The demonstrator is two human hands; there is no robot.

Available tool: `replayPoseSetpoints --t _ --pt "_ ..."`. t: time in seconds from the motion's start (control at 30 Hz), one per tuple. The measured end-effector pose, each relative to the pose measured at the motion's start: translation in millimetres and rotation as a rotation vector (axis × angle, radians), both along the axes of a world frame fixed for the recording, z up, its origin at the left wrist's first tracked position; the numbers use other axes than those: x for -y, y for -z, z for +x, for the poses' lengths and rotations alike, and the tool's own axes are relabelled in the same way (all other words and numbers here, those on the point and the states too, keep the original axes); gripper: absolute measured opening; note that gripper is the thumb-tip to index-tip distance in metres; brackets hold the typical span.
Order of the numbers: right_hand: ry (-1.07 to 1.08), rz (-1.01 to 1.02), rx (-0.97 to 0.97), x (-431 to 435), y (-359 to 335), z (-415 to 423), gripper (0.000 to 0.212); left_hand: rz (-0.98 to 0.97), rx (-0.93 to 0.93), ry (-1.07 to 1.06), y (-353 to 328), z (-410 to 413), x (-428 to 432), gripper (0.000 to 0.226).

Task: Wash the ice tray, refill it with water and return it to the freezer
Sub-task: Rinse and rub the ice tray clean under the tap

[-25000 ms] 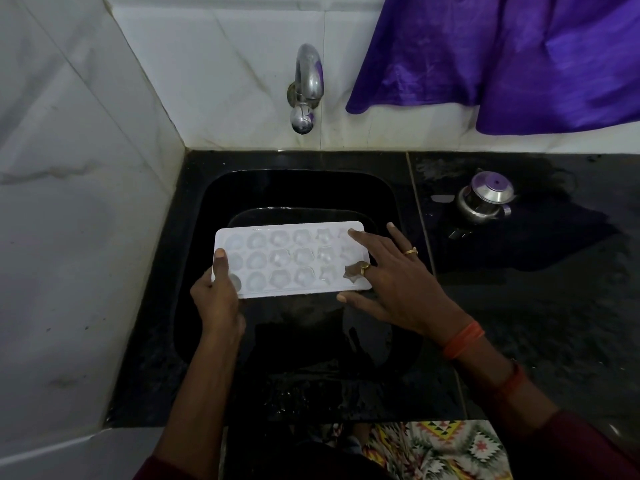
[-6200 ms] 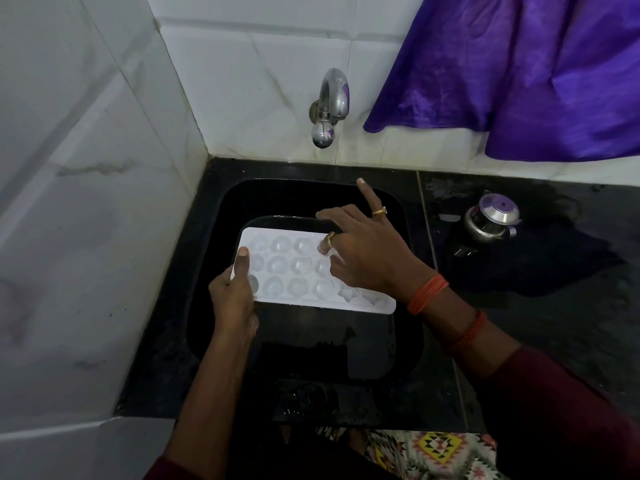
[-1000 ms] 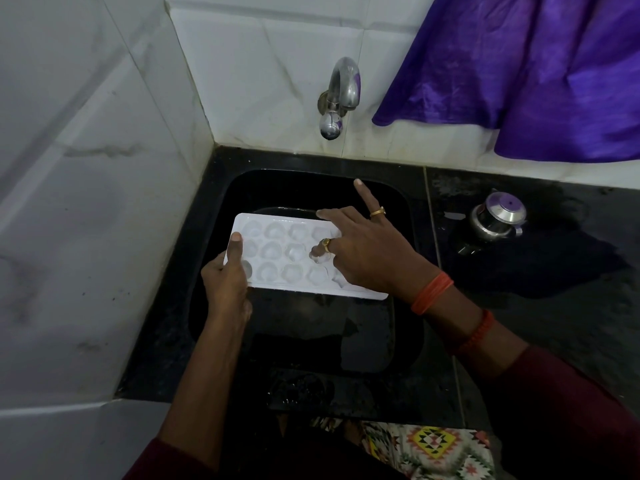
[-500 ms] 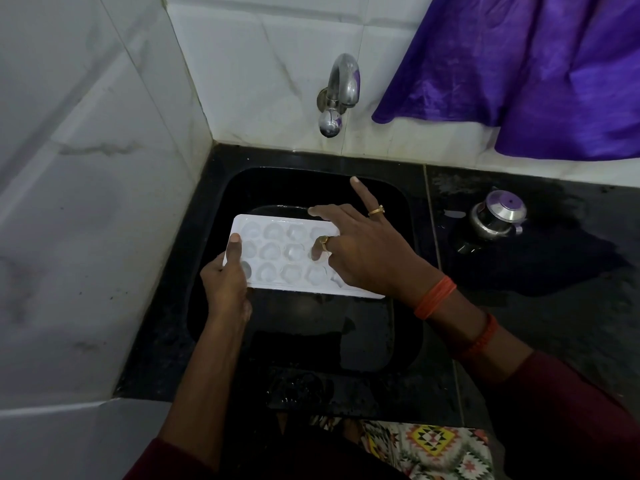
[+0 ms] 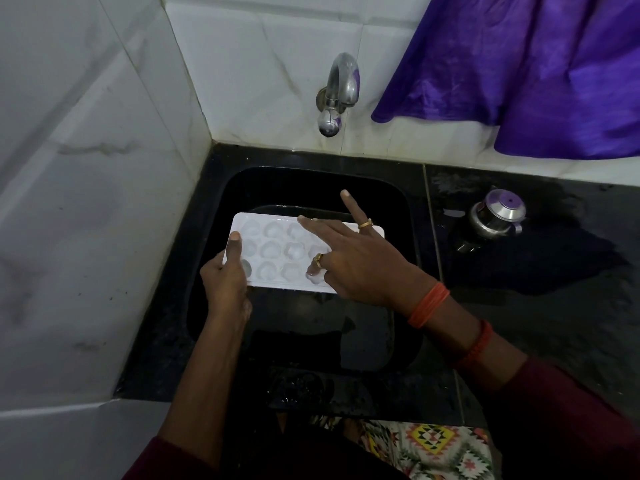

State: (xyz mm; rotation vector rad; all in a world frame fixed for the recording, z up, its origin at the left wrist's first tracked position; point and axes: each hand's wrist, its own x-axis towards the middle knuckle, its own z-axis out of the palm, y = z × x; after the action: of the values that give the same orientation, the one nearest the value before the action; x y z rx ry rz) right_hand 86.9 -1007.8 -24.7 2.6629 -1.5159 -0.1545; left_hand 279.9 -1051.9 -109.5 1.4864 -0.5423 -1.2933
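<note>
Head view: left hand point(image 5: 225, 278) grips the near-left end of a white ice tray point(image 5: 273, 251), thumb on top, while the open right hand point(image 5: 360, 265) rubs its cups, fingers spread, above a black sink point(image 5: 207, 271) under the tap point(image 5: 337, 95).

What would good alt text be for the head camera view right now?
A person's left hand holds a white ice tray over a black sink while the right hand rubs its cups. The tap above runs no water; a steel pot sits on the counter.
</note>
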Motion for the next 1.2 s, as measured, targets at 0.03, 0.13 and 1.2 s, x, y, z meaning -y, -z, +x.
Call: replayPoseSetpoints --t 0.03,0.13,1.2 --pt "-0.002 -0.001 -0.008 -0.3 -0.2 0.5 0.036 -0.002 0.004 -0.002 0.1 0.0 0.0 0.028" --pt "-0.013 -0.020 -0.009 -1.1 -3.0 0.4 0.042 0.007 -0.004 -0.006 -0.6 -0.3 0.3 0.028" --pt "0.001 -0.083 -0.035 -12.9 5.5 11.5 0.034 -0.022 -0.013 0.011 0.5 1.5 3.0 0.025"
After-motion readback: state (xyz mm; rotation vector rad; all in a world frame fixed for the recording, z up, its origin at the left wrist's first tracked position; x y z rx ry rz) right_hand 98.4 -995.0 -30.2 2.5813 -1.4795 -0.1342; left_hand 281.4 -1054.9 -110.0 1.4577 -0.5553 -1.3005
